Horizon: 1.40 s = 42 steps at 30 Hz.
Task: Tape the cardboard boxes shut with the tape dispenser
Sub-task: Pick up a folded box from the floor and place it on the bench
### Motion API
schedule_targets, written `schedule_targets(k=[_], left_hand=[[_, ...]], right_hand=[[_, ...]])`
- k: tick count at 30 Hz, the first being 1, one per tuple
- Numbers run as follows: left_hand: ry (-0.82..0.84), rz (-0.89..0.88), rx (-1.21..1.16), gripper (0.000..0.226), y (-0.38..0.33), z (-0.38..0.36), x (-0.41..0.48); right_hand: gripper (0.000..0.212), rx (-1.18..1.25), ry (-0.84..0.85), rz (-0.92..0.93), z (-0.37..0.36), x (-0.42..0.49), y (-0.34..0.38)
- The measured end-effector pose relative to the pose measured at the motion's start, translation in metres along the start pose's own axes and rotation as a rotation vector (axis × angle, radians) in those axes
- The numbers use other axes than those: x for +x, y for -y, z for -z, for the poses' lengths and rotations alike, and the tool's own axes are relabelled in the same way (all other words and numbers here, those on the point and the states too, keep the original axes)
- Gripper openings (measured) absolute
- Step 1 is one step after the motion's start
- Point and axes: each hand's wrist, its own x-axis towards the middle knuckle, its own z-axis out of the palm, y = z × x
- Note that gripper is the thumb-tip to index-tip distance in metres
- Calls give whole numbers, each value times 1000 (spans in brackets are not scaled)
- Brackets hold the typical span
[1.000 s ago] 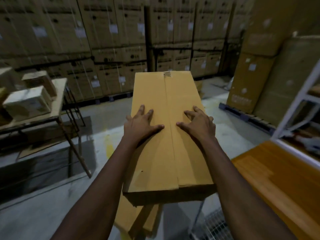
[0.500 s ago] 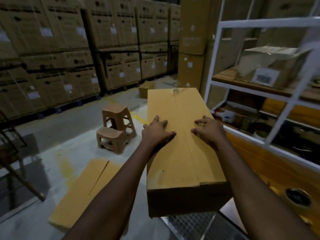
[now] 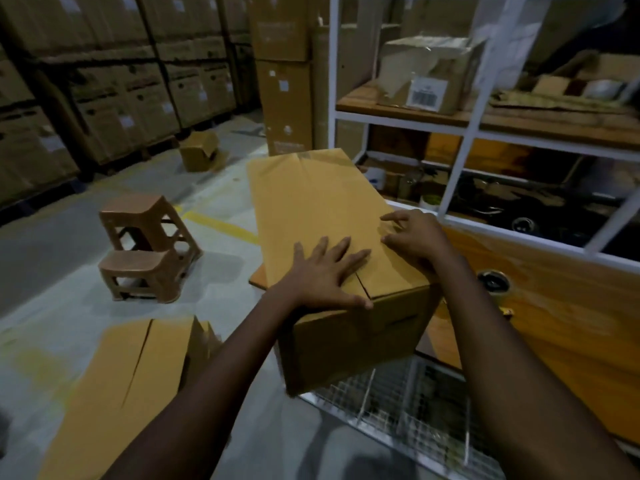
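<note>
Standing by the bench, dim light. Stacked cartons [image 3: 104, 81] wall off the left and back of the room. To the right, a white shelving rack [image 3: 460, 126] with a labelled carton [image 3: 426, 74] on its upper shelf. Below the rack runs an orange wooden worktable [image 3: 561, 313].

The cardboard box [image 3: 318, 209] lies long-ways at the table's left end, flaps folded down, its near end jutting over a wire basket [image 3: 415, 403]. The centre seam shows as a dark slit near the front edge. Whether the table bears its full weight, I cannot tell.

On the floor to the left: a second long box [image 3: 121, 382], a pair of brown plastic stools [image 3: 149, 247] one lower than the other, and farther back a small open carton [image 3: 199, 150].

Left hand [image 3: 325, 275] — flat on the lid, fingers spread wide, thumb at the front edge. Right hand [image 3: 415, 233] — fingers arched, tips pressing the right flap near its outer edge; gripping nothing.

A dark round object [image 3: 493, 280] sits on the table just right of the box; too dim to identify.
</note>
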Motion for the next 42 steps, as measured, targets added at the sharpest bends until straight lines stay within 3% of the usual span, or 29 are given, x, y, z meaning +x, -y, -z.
schedule_targets(k=[2, 7, 12, 17, 21, 25, 30, 33, 37, 42], left_hand=[[7, -75, 49, 94, -9, -2, -2], [-25, -52, 27, 71, -23, -3, 2], [-23, 15, 64, 65, -34, -6, 9], [-59, 98, 46, 65, -49, -3, 26], [-76, 166, 8, 65, -60, 4, 56], [-79, 265, -26, 65, -71, 8, 91], [-72, 332, -43, 63, -97, 12, 133], [-70, 379, -52, 63, -115, 13, 154], [-77, 409, -67, 63, -132, 13, 175], [-94, 450, -81, 63, -152, 12, 198]], right_hand=[[49, 12, -41, -24, 3, -15, -4], [44, 68, -117, -8, 3, -43, -10], [41, 314, -240, -68, -4, -64, -36], [50, 81, -456, -226, -7, -86, -101], [67, -67, -367, -512, -20, -106, -169], [80, -199, -255, -678, -38, -121, -222], [81, -293, -74, -716, -60, -114, -269], [70, -349, -4, -701, -64, -100, -288], [49, -378, 2, -685, -55, -86, -314], [53, -407, 28, -658, -44, -74, -344]])
